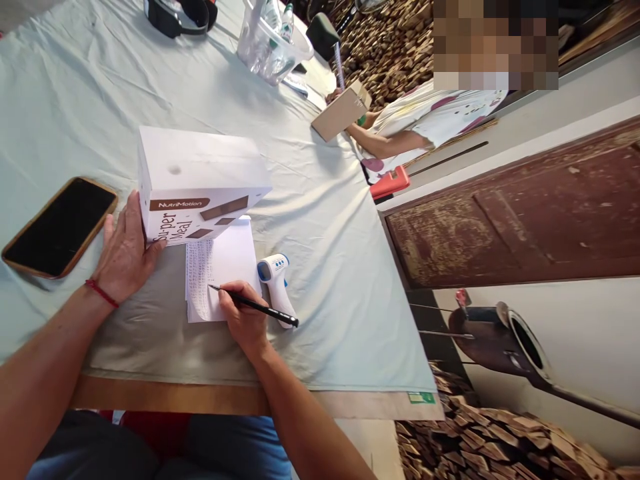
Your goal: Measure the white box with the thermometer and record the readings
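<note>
My left hand [127, 250] rests against the near left corner of a white box [200, 160] printed with "NutriMotion", its thumb along the lower edge and fingers on the side. The box stands on the cloth and covers the top of a notepad [235, 257]. Columns of small handwriting fill the left part of the page. In my right hand [245, 313] is a black pen [263, 308], pinched in a writing grip with its tip at the page. A white and blue infrared thermometer [277, 287] lies just right of the pad.
A smartphone [60, 227] lies at the left. Farther back are a clear plastic basket [245, 40] with bottles and a dark headset [175, 17]. Another person holds a cardboard box [337, 113] at the table's right edge, near a red stapler-like object [393, 183].
</note>
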The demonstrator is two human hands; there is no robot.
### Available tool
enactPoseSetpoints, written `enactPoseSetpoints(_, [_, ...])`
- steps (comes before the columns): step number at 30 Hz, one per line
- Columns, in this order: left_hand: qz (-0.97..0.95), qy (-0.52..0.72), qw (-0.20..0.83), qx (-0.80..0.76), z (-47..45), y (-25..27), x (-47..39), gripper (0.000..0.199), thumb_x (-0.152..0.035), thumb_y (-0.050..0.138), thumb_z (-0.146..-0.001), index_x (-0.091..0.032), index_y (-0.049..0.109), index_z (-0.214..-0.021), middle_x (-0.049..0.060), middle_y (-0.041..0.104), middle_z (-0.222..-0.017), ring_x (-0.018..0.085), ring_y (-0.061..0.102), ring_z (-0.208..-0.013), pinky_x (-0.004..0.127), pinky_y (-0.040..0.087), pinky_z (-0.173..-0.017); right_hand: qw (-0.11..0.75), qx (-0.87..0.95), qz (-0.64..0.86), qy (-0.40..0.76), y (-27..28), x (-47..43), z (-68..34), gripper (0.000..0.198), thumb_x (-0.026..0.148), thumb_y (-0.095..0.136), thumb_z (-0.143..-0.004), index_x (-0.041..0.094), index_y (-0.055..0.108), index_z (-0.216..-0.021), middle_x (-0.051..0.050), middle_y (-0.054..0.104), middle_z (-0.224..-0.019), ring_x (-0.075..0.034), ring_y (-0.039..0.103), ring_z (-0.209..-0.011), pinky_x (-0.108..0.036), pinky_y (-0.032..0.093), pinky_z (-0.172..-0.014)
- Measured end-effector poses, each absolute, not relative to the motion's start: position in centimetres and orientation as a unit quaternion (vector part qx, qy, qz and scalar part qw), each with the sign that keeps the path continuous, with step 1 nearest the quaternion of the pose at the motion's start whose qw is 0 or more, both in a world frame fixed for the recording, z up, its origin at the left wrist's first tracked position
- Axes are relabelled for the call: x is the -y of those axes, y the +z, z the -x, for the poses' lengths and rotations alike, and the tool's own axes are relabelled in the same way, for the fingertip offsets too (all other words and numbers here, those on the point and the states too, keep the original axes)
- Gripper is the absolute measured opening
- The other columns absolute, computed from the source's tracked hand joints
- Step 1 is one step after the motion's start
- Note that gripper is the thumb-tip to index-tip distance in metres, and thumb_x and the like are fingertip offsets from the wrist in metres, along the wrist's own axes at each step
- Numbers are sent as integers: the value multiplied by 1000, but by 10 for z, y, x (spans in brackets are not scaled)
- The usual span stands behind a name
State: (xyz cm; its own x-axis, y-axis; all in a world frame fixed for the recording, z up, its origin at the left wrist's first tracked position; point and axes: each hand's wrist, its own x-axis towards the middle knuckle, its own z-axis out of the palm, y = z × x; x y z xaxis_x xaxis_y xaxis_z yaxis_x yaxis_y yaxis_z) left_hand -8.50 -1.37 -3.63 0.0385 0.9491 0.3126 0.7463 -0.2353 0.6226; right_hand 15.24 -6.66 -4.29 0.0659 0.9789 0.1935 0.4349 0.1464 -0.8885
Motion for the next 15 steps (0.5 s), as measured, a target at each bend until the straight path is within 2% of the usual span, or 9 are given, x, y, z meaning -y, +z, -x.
enactPoseSetpoints(3, [-691, 317, 143, -634, 83, -31, 15, 70, -42, 56, -88, -12, 30, -146, 27, 38, -152, 45, 33, -142, 79, 8, -111, 447, 610, 576, 308, -44, 67, -153, 8, 28, 59, -76, 22, 64, -71, 1, 64, -63, -14, 57, -58, -28, 49, -57])
enactPoseSetpoints(8, [-664, 330, 151, -653, 80, -24, 15, 78, -40, 63, -81, -10, 31, -146, 26, 44, -146, 43, 37, -139, 71, 17, -114, 462, 603, 575, 304, -45, 66, -154, 9, 29, 60, -77, 22, 64, -73, 2, 63, -63, -14, 55, -57, -27, 48, -56])
enactPoseSetpoints(12, [-626, 352, 161, -677, 75, -22, 16, 106, -43, 75, -70, -6, 20, -152, 28, 50, -139, 42, 43, -134, 67, 19, -116, 450, 609, 577, 306, -45, 66, -155, 9, 28, 59, -76, 22, 63, -72, 1, 63, -63, -14, 56, -58, -28, 48, -57])
enactPoseSetpoints(15, [-598, 355, 176, -696, 65, -23, 21, 135, -55, 82, -59, -7, 1, -156, 31, 41, -147, 47, 34, -141, 72, 11, -115, 451, 609, 577, 305, -45, 66, -154, 8, 28, 59, -76, 22, 63, -72, 1, 63, -63, -14, 56, -58, -28, 49, -57])
